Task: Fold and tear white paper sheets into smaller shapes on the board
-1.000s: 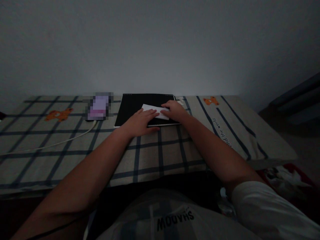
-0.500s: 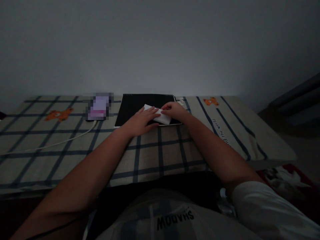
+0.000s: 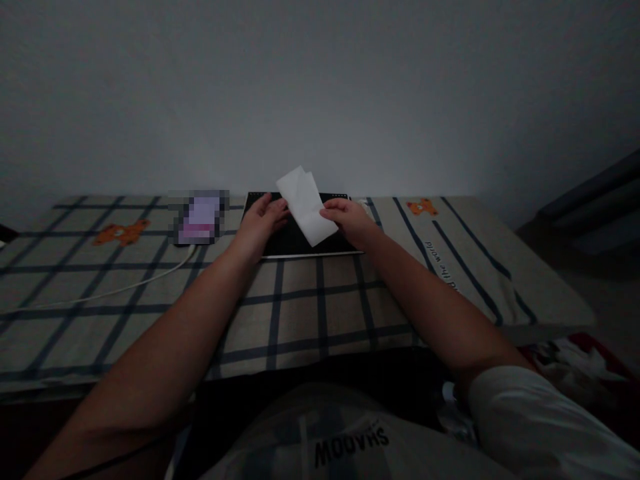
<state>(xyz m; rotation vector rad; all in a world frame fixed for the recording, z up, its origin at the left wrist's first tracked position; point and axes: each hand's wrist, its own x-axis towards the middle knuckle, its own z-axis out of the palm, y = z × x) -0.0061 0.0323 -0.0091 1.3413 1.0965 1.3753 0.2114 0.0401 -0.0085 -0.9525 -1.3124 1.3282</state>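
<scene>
A folded white paper (image 3: 306, 203) is raised above a black notebook or pad (image 3: 280, 241) that lies on the checked cloth. My right hand (image 3: 350, 219) pinches the paper's right edge between thumb and fingers. To the left of the paper is my left hand (image 3: 264, 219), its fingers apart and the fingertips close to the paper's left edge; nothing is gripped in it. The paper's upper end points toward the wall, and it shows a crease and two uneven corners.
On the left, a phone (image 3: 200, 219) with a blurred screen lies on the cloth, a white cable (image 3: 150, 279) running from it. A plain wall (image 3: 320, 93) stands behind the table. At the lower right, a red container (image 3: 593, 343) holds crumpled white stuff.
The paper has been lifted off the black pad and turned more upright. My left hand has come off it and moved left, while my right hand still grips its edge.
</scene>
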